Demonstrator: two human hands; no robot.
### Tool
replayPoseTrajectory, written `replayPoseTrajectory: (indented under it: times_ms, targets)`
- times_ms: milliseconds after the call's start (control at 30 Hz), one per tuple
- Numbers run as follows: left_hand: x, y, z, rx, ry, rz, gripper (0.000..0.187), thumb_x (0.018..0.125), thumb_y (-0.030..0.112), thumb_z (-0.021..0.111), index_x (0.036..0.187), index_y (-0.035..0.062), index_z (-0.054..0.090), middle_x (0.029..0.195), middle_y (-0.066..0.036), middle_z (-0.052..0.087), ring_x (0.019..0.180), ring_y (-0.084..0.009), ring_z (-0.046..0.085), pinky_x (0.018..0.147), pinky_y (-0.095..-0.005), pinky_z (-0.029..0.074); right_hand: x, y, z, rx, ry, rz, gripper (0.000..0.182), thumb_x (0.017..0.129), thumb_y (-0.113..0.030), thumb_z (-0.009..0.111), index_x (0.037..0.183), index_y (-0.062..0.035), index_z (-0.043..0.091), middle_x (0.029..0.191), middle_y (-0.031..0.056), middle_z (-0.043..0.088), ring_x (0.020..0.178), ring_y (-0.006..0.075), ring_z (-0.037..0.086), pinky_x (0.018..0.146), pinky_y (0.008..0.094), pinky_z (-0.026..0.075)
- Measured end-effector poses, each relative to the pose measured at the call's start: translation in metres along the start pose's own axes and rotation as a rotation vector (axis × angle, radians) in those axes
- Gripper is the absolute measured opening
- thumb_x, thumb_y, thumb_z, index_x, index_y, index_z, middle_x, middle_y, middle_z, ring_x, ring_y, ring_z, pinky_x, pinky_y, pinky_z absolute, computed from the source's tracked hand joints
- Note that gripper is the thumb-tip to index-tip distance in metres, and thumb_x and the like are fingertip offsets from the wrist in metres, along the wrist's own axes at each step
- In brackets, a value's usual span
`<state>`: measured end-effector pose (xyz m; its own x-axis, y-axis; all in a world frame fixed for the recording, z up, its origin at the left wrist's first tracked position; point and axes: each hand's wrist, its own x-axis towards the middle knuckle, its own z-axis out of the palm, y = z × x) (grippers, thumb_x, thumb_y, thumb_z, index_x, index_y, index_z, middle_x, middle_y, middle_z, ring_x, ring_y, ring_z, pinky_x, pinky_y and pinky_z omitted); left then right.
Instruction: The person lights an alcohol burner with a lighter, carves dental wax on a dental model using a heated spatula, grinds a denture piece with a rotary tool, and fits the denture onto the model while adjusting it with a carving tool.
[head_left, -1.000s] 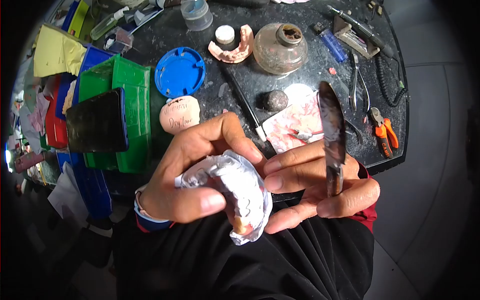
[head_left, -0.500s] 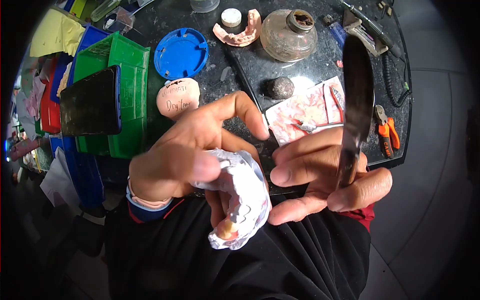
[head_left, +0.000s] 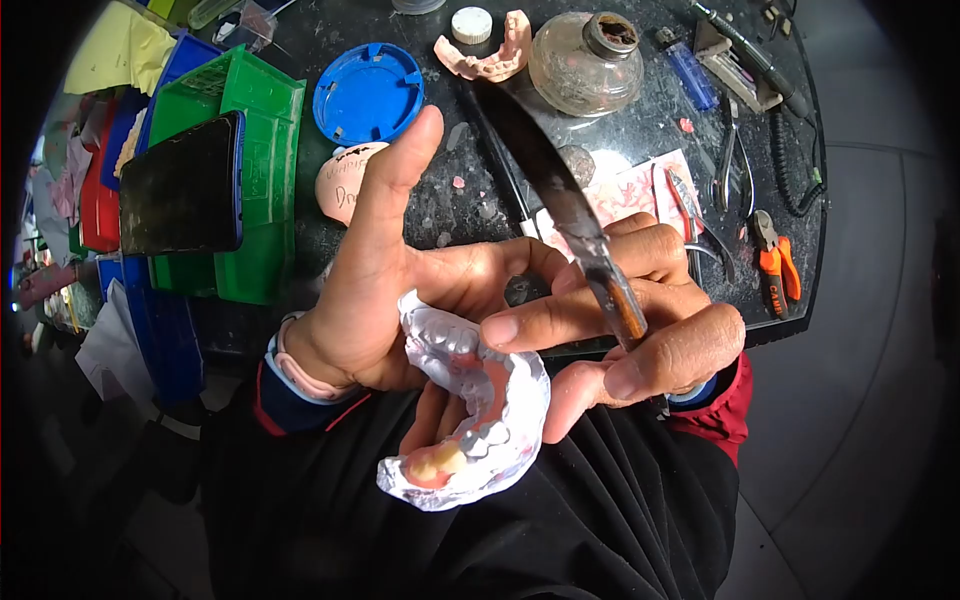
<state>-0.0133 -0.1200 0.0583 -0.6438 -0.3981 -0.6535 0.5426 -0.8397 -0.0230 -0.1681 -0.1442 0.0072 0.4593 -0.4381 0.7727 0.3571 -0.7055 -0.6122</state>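
Note:
A white plaster dental cast (head_left: 512, 425) with pink wax and a yellowish tooth at its near left end lies above my lap. My left hand (head_left: 375, 285) supports it from below and the left side, thumb raised away from it; some of those fingers are hidden behind the cast. A dark-bladed knife (head_left: 560, 180) is held between the fingers of my right hand (head_left: 655, 310), its blade pointing up and left. One right fingertip rests at the cast's upper edge, and the right thumb is near its right side.
Left stand a green bin (head_left: 265, 180) and a leaning phone (head_left: 185, 190). Behind are a blue lid (head_left: 368, 92), a pink dental model (head_left: 490, 62) and a glass jar (head_left: 575, 75). Orange-handled cutters (head_left: 775, 265), pliers (head_left: 738, 165) and a wax-littered sheet (head_left: 675, 170) lie right.
My left thumb has lifted off the cast and points up. The cast has turned to show more of its teeth. My right hand has moved left to it, with the knife tilting left.

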Motion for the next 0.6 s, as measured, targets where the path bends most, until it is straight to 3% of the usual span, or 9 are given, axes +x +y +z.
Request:
replayPoseTrajectory:
  times_ms: [233,400,533,600]
  targets:
    - [-0.002,0.001,-0.003,-0.010,-0.070,-0.043,0.111,0.061,0.090,0.024,0.092,-0.0126,0.053,0.042,0.003,0.032,0.034,-0.0092,0.036,0.034,-0.0175,0.029,0.001,-0.005,-0.005,-0.027,-0.087,0.050,0.039,0.077,-0.029,0.064,0.098,-0.0139,0.035,0.084,0.0163,0.067,0.046,0.0163,0.053,0.041,0.0226,0.043]
    - [0.000,-0.001,-0.004,-0.031,-0.042,-0.042,0.110,0.060,0.090,0.025,0.090,-0.0127,0.053,0.044,0.001,0.035,0.036,-0.0144,0.042,0.035,-0.0213,0.036,-0.002,-0.003,-0.004,0.081,-0.056,0.049,0.036,0.079,-0.026,0.063,0.100,-0.0128,0.037,0.084,0.0201,0.066,0.049,0.0172,0.059,0.041,0.0235,0.046]
    - [0.005,-0.004,-0.007,-0.018,-0.011,0.029,0.109,0.061,0.089,0.028,0.094,-0.0124,0.051,0.052,-0.002,0.043,0.040,-0.0171,0.047,0.038,-0.0253,0.042,-0.008,-0.009,0.003,0.285,0.137,0.145,0.022,0.072,-0.014,0.069,0.082,-0.0085,0.050,0.091,0.0182,0.064,0.081,0.0265,0.060,0.066,0.0314,0.048]
    - [0.004,-0.001,-0.015,0.034,-0.145,0.057,0.107,0.062,0.087,0.030,0.098,-0.0114,0.050,0.058,-0.004,0.048,0.042,-0.0179,0.051,0.041,-0.0274,0.046,-0.006,-0.008,-0.002,0.414,0.157,0.155,0.019,0.070,-0.007,0.070,0.078,-0.0066,0.052,0.094,0.0197,0.064,0.090,0.0316,0.060,0.075,0.0369,0.049]
